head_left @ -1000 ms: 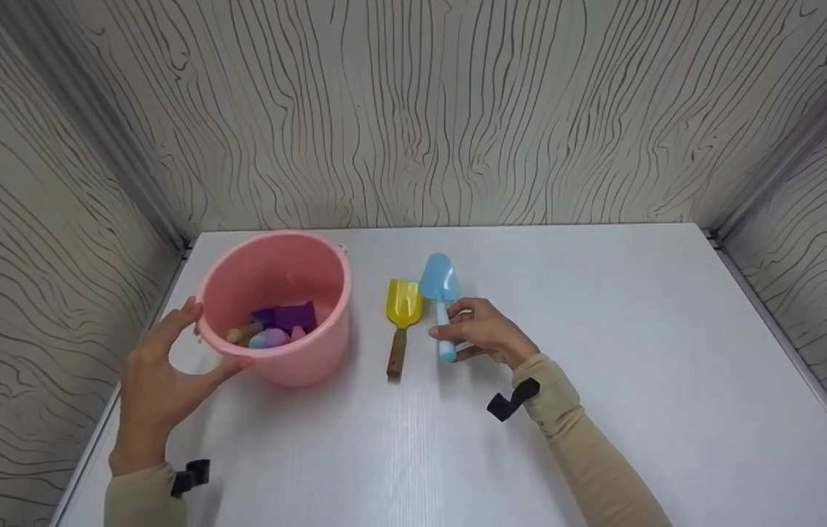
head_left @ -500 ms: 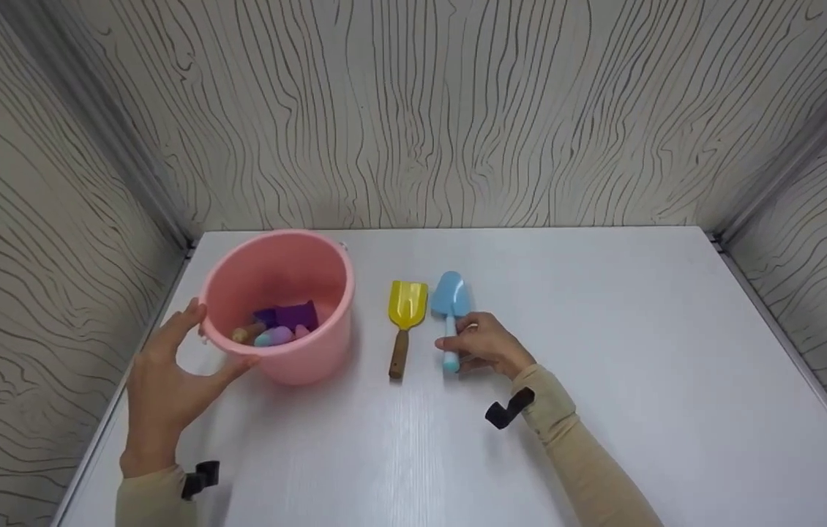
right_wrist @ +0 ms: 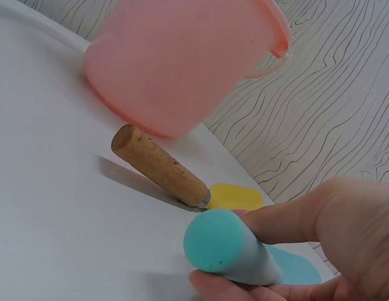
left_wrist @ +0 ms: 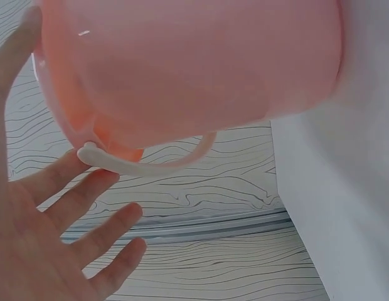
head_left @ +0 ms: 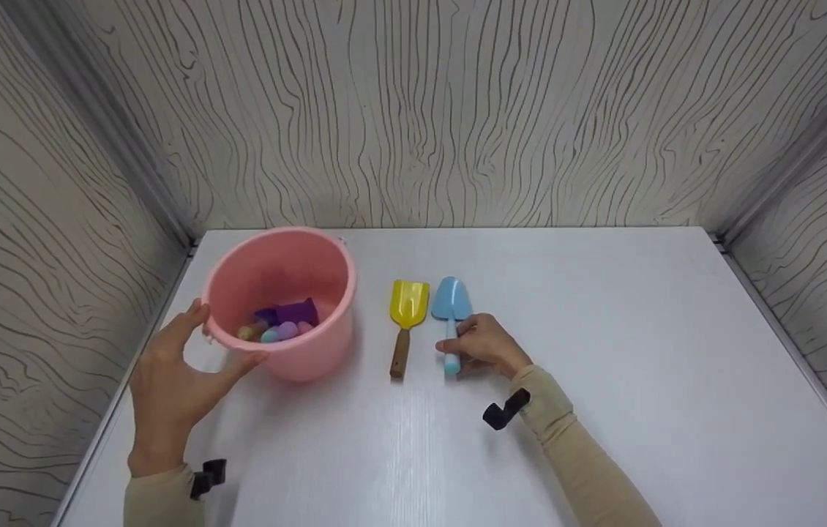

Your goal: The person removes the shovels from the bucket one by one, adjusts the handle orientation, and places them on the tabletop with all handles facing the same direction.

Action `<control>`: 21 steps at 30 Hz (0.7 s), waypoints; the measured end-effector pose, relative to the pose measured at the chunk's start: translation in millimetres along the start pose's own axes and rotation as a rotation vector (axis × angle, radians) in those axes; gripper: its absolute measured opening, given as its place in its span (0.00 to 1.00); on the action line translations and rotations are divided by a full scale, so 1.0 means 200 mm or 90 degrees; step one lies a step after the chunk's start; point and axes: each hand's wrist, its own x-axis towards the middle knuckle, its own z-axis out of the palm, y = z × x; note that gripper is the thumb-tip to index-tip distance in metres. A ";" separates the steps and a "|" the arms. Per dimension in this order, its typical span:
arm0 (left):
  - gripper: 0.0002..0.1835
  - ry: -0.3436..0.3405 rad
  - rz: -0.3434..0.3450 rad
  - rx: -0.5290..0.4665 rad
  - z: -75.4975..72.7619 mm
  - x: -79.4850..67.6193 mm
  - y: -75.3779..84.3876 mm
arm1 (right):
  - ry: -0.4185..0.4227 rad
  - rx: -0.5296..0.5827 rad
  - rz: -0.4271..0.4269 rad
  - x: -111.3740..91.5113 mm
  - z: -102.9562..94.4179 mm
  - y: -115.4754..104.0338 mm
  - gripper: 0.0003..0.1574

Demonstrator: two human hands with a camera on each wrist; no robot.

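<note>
A pink bucket (head_left: 311, 351) stands at the left on the white table. My left hand (head_left: 176, 380) rests on its rim, thumb at the front and fingertips at the left side. In the left wrist view these fingers are spread and nearly straight, touching near the joint of the white handle (left_wrist: 132, 168). My right hand (head_left: 490, 344) pinches the pale grip of a blue toy trowel (head_left: 451, 300) between thumb and fingers, its blade lying low over the table. Just left of it lies a yellow shovel (head_left: 409, 301) with a wooden handle.
Inside the bucket lie several toys, among them a purple piece (head_left: 298, 313) and a lilac and mint piece (head_left: 286, 331). Wood-patterned panels (head_left: 413, 110) rise behind and beside the white table (head_left: 604, 315).
My right hand has brought the blue trowel down and slightly toward me, and it now lies beside the yellow shovel with a gap between them. My left hand has stayed at the bucket rim.
</note>
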 end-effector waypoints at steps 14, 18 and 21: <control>0.54 0.028 -0.015 0.024 0.01 -0.02 0.07 | 0.014 -0.116 -0.022 -0.03 -0.02 -0.02 0.29; 0.54 0.025 -0.017 0.024 0.01 -0.02 0.08 | 0.021 -0.136 -0.026 -0.03 -0.03 -0.01 0.28; 0.54 0.021 -0.019 0.022 0.02 -0.02 0.08 | 0.021 -0.152 -0.025 -0.04 -0.03 -0.01 0.27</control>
